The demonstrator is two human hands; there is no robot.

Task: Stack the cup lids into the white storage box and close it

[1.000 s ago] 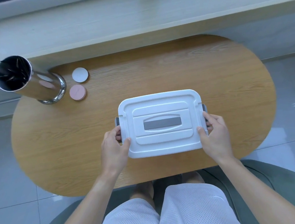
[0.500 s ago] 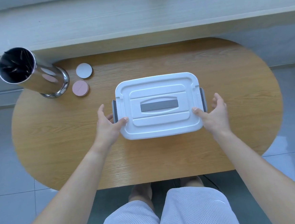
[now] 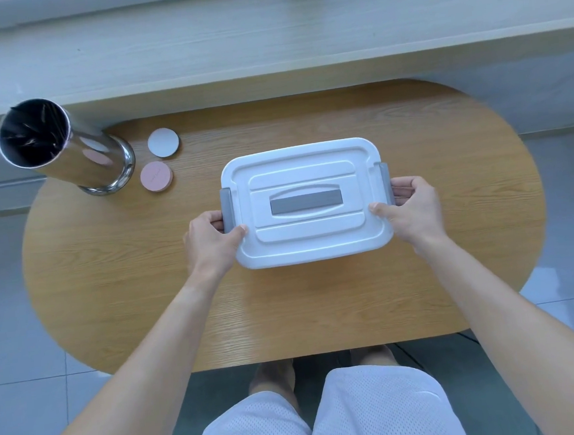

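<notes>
The white storage box [image 3: 309, 236] sits mid-table with its lid on, a grey handle in the lid's centre and a grey latch on each short side. My left hand [image 3: 212, 242] grips the left latch, thumb on the lid's edge and fingers curled behind the latch. My right hand [image 3: 412, 209] grips the right latch the same way. A white cup lid [image 3: 163, 142] and a pink cup lid [image 3: 156, 176] lie flat on the table at the back left, apart from the box.
A tall shiny metal cylinder [image 3: 67, 148] lined with a black bag stands at the table's back left, next to the two lids. The oval wooden table [image 3: 320, 304] has a ledge behind it. My knees are under the near edge.
The box has been pushed away from me toward the table's middle. My hands, spread open beside it half a second ago, now grip the two side latches.
</notes>
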